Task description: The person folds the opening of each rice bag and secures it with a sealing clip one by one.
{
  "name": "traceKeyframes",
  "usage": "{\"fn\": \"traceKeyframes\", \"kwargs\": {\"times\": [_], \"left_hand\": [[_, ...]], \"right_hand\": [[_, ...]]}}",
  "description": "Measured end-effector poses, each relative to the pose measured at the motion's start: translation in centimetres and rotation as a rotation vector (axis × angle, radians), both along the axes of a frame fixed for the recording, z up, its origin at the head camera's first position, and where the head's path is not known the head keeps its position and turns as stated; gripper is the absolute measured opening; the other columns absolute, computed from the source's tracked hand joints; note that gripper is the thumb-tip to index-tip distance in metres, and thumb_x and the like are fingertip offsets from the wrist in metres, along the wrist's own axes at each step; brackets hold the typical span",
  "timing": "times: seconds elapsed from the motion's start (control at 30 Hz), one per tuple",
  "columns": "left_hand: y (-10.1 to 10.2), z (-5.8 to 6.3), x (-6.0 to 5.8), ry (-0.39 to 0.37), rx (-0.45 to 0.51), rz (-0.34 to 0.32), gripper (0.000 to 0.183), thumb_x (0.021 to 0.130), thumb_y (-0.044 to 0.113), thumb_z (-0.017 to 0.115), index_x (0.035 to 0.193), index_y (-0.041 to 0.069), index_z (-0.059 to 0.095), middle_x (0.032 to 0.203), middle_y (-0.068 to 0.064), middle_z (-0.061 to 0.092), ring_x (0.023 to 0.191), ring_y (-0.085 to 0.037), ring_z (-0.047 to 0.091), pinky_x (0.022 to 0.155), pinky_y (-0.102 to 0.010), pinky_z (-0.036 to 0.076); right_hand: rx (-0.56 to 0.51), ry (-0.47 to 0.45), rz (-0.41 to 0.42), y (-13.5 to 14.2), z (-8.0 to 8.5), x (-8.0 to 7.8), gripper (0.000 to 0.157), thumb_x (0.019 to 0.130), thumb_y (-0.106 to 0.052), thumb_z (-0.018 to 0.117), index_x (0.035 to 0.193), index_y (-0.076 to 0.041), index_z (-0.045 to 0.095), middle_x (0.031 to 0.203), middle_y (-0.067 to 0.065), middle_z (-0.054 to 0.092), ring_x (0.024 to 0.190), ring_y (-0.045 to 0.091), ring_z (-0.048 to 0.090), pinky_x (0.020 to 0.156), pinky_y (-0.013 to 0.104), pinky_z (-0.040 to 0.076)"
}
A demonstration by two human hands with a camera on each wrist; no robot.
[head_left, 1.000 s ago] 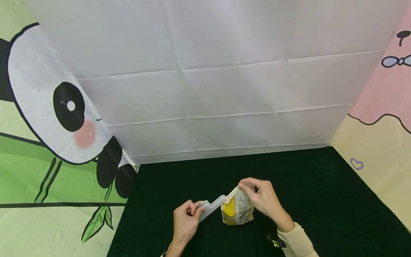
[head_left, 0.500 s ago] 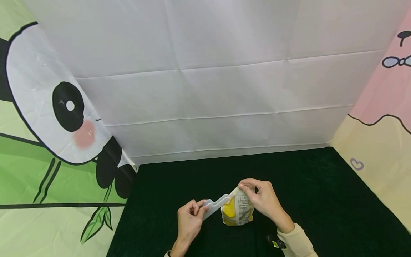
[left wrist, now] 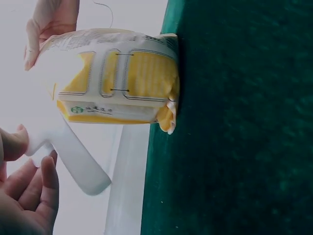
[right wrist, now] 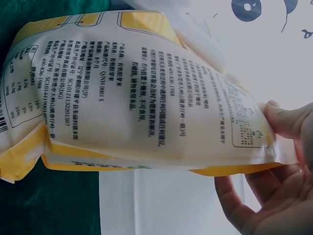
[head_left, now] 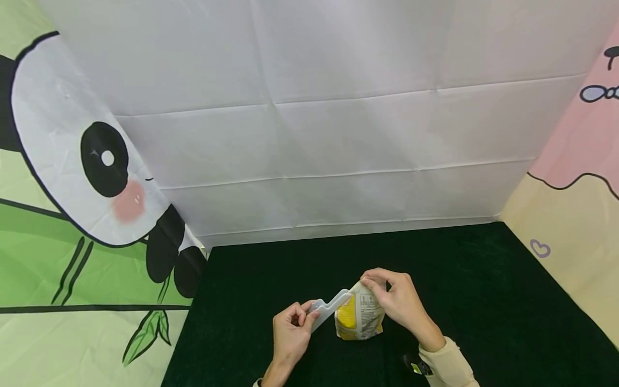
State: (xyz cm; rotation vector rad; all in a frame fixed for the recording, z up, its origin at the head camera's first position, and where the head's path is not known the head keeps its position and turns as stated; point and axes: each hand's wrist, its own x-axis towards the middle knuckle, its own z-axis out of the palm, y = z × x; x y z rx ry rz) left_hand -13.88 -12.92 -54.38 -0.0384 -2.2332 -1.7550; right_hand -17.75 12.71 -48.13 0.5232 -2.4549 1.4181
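Observation:
A yellow-and-white printed food bag (head_left: 359, 317) stands upright on the dark green cloth. My right hand (head_left: 398, 301) pinches its top right corner between thumb and fingers; the right wrist view shows the thumb (right wrist: 288, 120) on the printed side and fingers behind. In my left hand (head_left: 292, 330) is a translucent white plastic bag clip (head_left: 331, 309), pinched at its near end. The clip slants up to the right and its far end lies at the bag's top left edge. From the left wrist, the clip (left wrist: 80, 164) has an angled, two-part shape; its contact with the bag is partly hidden.
The dark green cloth (head_left: 261, 274) covers the table. A white sheet (head_left: 309, 140) hangs behind it, with a panda-printed sheet (head_left: 63, 134) at left and a pink-and-cream sheet (head_left: 570, 215) at right. A small dark device (head_left: 417, 365) sits by the right wrist.
My left hand has moved a little to the right, and the clip has slid further along the bag's top edge toward my right hand. The right hand keeps its grip on the corner.

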Motion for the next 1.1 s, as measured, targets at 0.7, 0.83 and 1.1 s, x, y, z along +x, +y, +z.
{"fn": "traceKeyframes", "kwargs": {"times": [0.7,0.83,1.1], "left_hand": [[-0.7,-0.2,-1.1,-0.108,-0.073,-0.146,0.026,0.098,0.019,0.078,0.122,0.016,0.068,0.124,-0.004,0.078,0.109,-0.016,0.075,0.089,-0.022,0.059],[-1.4,0.1,-1.4,-0.159,-0.149,-0.222,0.038,0.101,0.027,0.075,0.136,0.015,0.066,0.135,-0.008,0.073,0.120,-0.026,0.072,0.093,-0.020,0.058],[-2.6,0.3,-2.0,-0.212,-0.255,-0.297,0.044,0.107,0.034,0.065,0.144,0.010,0.063,0.130,-0.008,0.073,0.114,-0.023,0.071,0.090,-0.020,0.056]], "right_hand": [[-0.070,-0.309,0.116,3.0,-2.6,0.2,0.046,0.095,-0.027,0.082,0.136,-0.011,0.067,0.127,0.009,0.074,0.119,0.033,0.072,0.098,0.052,0.061],[-0.057,-0.313,0.116,3.1,-3.1,0.2,0.047,0.095,-0.028,0.082,0.136,-0.012,0.067,0.126,0.008,0.075,0.118,0.032,0.073,0.096,0.046,0.062],[-0.065,-0.346,0.159,3.4,-3.6,0.2,0.053,0.097,-0.030,0.079,0.142,-0.008,0.060,0.129,0.013,0.073,0.117,0.030,0.074,0.095,0.037,0.063]]}}
